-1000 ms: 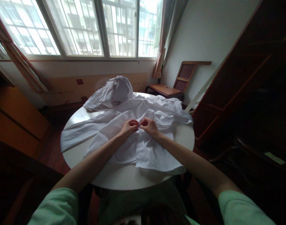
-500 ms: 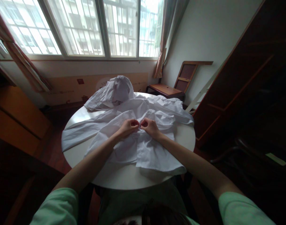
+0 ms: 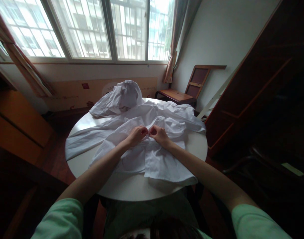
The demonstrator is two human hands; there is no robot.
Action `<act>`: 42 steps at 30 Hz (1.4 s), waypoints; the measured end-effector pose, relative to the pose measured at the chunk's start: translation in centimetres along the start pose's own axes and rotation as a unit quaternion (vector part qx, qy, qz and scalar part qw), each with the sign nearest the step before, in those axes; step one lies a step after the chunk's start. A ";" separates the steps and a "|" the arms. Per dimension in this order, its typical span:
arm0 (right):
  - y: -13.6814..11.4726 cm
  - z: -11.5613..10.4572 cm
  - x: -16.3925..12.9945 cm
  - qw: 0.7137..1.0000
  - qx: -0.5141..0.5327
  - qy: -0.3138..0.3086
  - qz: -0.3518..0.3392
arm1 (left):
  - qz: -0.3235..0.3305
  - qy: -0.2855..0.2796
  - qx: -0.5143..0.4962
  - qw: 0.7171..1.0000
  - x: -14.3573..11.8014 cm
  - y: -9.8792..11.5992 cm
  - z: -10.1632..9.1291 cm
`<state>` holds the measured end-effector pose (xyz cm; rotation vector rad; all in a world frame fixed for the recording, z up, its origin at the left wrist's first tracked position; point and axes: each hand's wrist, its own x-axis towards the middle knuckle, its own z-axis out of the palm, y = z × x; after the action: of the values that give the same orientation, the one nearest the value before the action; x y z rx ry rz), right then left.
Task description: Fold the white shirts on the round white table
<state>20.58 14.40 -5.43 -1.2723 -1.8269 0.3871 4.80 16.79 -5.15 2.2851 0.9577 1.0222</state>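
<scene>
A white long-sleeved shirt (image 3: pixel 161 162) lies spread over the round white table (image 3: pixel 114 191), its lower hem toward me and one sleeve stretched to the left. At the middle of its front opening, my left hand (image 3: pixel 138 134) pinches the fabric edge between thumb and fingers. My right hand (image 3: pixel 158 135) pinches the other edge right beside it, and the fingertips of both hands almost touch. Whatever small part, such as a button, sits between the fingertips is too small to make out.
A bunched heap of white cloth (image 3: pixel 128 96) stands at the table's far left. Behind the table are a wooden chair (image 3: pixel 178 95) and a long flat cardboard box (image 3: pixel 79 88) under the barred window. A dark wooden panel (image 3: pixel 241 96) leans at the right.
The fingers of my left hand have curled slightly more at the front opening. My right hand and the shirt look almost unchanged.
</scene>
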 end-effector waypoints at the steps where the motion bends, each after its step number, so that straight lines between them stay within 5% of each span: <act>1: 0.0 0.0 0.0 1.000 -0.002 0.001 -0.003 | 0.000 0.000 -0.002 1.000 0.0 -0.1 0.0; 12: 0.1 0.0 0.0 0.999 -0.036 -0.009 -0.016 | -0.024 0.009 -0.009 1.000 0.0 0.2 0.2; 16: -0.2 -0.1 0.0 0.999 -0.043 -0.007 -0.016 | -0.089 -0.003 -0.067 0.994 -0.2 0.4 0.2; 24: -0.3 -0.1 -0.1 1.000 -0.020 0.001 -0.024 | -0.246 -0.069 -0.302 0.919 -0.2 -0.8 0.3; 30: 0.1 0.0 -0.1 0.997 -0.039 -0.006 -0.060 | -0.258 -0.072 -0.338 0.902 -0.2 -0.9 0.5; 42: -1.1 -0.4 0.1 0.994 -0.055 -0.035 0.088 | -0.241 -0.012 -0.307 0.920 0.1 -0.6 1.3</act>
<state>20.21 13.90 -4.38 -1.5193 -1.8209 0.4361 5.62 17.13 -6.27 1.4487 0.9505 0.9044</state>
